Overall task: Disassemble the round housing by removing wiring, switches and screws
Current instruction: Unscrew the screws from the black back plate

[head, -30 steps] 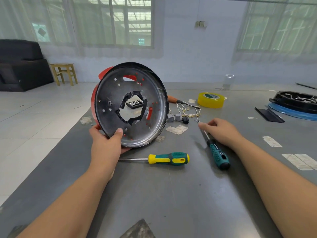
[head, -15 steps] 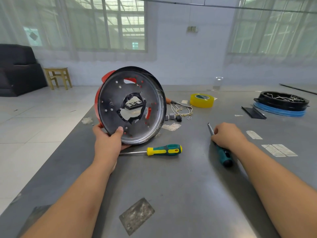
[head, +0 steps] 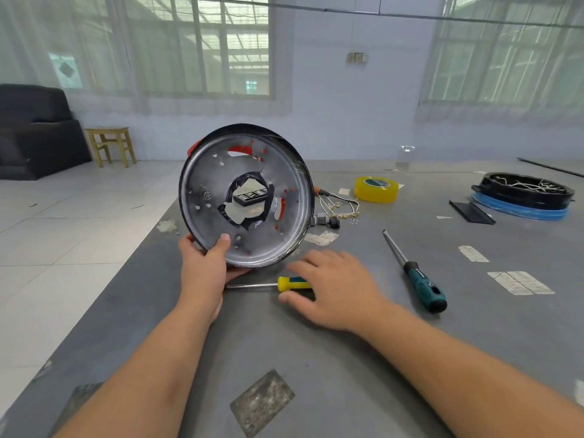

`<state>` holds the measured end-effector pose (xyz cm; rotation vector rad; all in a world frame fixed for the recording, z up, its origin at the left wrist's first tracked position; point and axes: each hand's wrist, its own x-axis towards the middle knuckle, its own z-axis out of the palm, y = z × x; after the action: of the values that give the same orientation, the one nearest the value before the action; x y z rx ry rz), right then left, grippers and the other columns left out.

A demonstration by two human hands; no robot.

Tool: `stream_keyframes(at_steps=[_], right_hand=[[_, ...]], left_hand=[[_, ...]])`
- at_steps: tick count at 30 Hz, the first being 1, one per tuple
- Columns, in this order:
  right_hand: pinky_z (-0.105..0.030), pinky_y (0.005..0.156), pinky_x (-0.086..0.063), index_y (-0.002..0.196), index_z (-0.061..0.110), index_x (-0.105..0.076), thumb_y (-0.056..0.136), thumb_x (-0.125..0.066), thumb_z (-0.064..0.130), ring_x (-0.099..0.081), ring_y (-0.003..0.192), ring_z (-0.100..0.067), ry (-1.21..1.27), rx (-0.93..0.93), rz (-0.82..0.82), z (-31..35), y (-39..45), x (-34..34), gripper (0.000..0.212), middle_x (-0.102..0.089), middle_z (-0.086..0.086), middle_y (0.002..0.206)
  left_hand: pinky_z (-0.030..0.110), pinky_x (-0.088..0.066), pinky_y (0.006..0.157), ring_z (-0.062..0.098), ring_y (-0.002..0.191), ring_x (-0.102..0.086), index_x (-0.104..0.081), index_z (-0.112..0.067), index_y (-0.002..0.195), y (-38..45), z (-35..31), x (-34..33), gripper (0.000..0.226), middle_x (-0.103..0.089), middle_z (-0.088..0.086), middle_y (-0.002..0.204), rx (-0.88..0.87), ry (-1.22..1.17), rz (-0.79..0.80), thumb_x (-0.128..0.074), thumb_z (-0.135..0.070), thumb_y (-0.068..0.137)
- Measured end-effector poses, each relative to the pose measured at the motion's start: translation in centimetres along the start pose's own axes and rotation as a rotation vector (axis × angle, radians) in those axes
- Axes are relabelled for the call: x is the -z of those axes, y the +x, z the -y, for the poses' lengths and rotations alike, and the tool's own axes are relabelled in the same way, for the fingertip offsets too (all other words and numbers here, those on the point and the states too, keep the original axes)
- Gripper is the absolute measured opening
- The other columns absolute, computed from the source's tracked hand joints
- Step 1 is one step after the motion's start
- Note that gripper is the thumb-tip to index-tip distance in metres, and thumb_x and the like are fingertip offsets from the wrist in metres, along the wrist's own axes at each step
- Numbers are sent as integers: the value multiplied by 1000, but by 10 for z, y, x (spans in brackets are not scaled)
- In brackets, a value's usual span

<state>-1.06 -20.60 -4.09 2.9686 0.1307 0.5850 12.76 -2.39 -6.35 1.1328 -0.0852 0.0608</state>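
Left hand [head: 203,267] gripped the housing [head: 246,196] by its lower rim, thumb on the metal face, fingers behind; housing stood on edge on the table [head: 331,368], near its left side, open face toward the camera, ragged hole in the middle. Right hand [head: 331,287] was spread flat, fingers relaxed, over the handle of the yellow screwdriver [head: 286,283], holding nothing; can't tell if the palm touched it. That screwdriver lay just below the housing, shaft pointing left. Teal screwdriver [head: 422,284] lay apart to the right, tip pointing away. Behind the housing's right edge: loose wires [head: 339,205], small switches [head: 327,221], a few screws [head: 353,221]. Yellow tape roll [head: 376,189] sat past those. Black ring [head: 523,191] on a blue disc at far right, a black strip [head: 471,211] beside it.
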Motion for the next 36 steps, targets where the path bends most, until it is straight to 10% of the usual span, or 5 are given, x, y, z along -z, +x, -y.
stream_keyframes(at_steps=[11,19,24,30,36], right_hand=[[-30,50,-18,95,23,-42,94,-48,25,-64,88,-29,-148,-380,105,-23,-23,8,6,-61,-2,99],[-38,71,-41,118,18,-61,91,-54,17,-62,107,-30,-253,-674,214,-43,-14,12,28,-61,-9,116],[-43,81,-40,133,15,-53,86,-65,39,-51,109,-32,-387,-499,-51,-26,-13,10,55,-52,-10,128],[-56,117,-26,156,17,-30,82,-63,30,-30,146,-39,-248,-85,-279,14,4,-5,82,-22,-13,164],[-51,121,-26,160,24,-25,94,-50,20,-26,151,-37,-175,51,-184,17,10,-11,70,-22,-12,167]], left_hand=[[41,-65,63,21,107,-69,-46,-27,119,-2,-4,1,29,-63,-4,120,10,-38,-61,-64,-12,102],[42,-65,62,21,109,-68,-46,-21,127,-5,-4,-1,30,-63,-1,124,-1,18,-17,-64,-15,103],[39,-64,64,20,107,-72,-55,-31,112,-5,-4,0,19,-70,-2,120,17,1,-6,-66,-39,99],[55,-49,109,28,117,-68,-57,-30,108,-4,-9,2,62,-72,3,121,43,73,-31,-68,-72,65],[44,-63,74,28,103,-77,-62,-20,127,-6,-13,0,75,-77,6,118,156,79,69,-67,-73,73]])
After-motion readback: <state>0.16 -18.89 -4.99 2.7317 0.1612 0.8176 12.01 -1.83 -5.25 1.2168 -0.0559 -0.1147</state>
